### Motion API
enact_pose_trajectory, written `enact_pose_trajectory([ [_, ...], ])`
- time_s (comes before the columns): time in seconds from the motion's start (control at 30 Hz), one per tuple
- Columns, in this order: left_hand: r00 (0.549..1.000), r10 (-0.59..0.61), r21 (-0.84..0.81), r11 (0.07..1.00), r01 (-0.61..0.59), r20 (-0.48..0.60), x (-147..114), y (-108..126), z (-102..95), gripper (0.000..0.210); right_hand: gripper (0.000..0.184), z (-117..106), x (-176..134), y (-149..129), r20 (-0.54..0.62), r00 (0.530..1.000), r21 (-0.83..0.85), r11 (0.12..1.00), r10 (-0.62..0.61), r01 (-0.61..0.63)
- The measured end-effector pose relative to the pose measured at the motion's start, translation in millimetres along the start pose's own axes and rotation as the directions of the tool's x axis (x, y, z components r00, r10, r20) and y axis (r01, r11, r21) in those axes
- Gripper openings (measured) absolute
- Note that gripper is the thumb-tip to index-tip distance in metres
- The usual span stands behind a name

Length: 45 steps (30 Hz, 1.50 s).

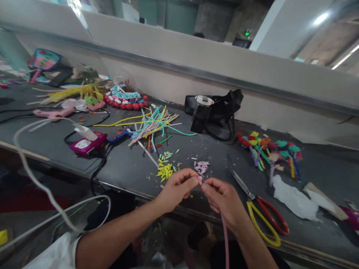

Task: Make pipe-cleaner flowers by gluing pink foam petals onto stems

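A long pink pipe cleaner [226, 239] hangs down below my right hand [223, 194], whose fingers are closed round it. At the table's front edge its upper end shows as a small pink tip between my two hands. My left hand [181, 186] pinches that tip with thumb and forefinger. Just beyond the hands lie a pile of short lilac pieces [202, 167] and a pile of short yellow pieces [165, 171]. Scissors [254, 196] with one red and one yellow handle rest partly open right of my right hand.
A bundle of coloured pipe cleaners [155, 125] lies further back. On the left are a purple power strip [88, 144], a blue glue gun [120, 136] and a looping white cable [42, 186]. A black bag [224, 110] stands by the wall; colourful flowers [260, 144] lie right.
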<state>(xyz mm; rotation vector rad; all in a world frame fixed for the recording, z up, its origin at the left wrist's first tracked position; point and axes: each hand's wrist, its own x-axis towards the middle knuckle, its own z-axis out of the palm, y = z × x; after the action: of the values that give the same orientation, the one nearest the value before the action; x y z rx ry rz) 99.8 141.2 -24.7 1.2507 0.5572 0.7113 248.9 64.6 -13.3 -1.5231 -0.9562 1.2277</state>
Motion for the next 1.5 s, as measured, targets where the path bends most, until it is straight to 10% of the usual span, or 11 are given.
enact_pose_trajectory([
  [0.2, 0.969, -0.21, -0.217, 0.948, 0.234, 0.129, -0.9, 3.8, -5.5, 0.028, 0.028, -10.1, 6.8, -3.4, -0.051, 0.983, -0.296, 0.943, -0.174, 0.152],
  [0.43, 0.916, -0.31, -0.1, 0.934, 0.344, 0.256, 4.4, 9.6, -11.3, 0.025, 0.021, -14.3, 6.5, -11.8, 0.016, 0.974, -0.366, 0.905, -0.228, 0.218],
  [0.93, 0.994, 0.017, 0.446, 0.893, -0.064, 0.107, 3.5, 0.7, 2.3, 0.02, 0.02, -5.3, -13.7, -18.5, -0.046, 0.898, -0.704, 0.652, -0.438, 0.282],
  [1.27, 0.978, -0.173, -0.384, 0.916, 0.116, -0.119, 6.0, -1.9, 15.2, 0.028, 0.021, 11.2, -16.9, -9.3, -0.09, 0.831, -0.682, 0.642, -0.549, 0.351],
  [1.5, 0.98, -0.194, -0.544, 0.827, 0.143, -0.037, 6.2, -0.2, 13.0, 0.026, 0.029, 18.7, -7.7, -1.6, -0.158, 0.933, -0.281, 0.921, -0.322, 0.27],
])
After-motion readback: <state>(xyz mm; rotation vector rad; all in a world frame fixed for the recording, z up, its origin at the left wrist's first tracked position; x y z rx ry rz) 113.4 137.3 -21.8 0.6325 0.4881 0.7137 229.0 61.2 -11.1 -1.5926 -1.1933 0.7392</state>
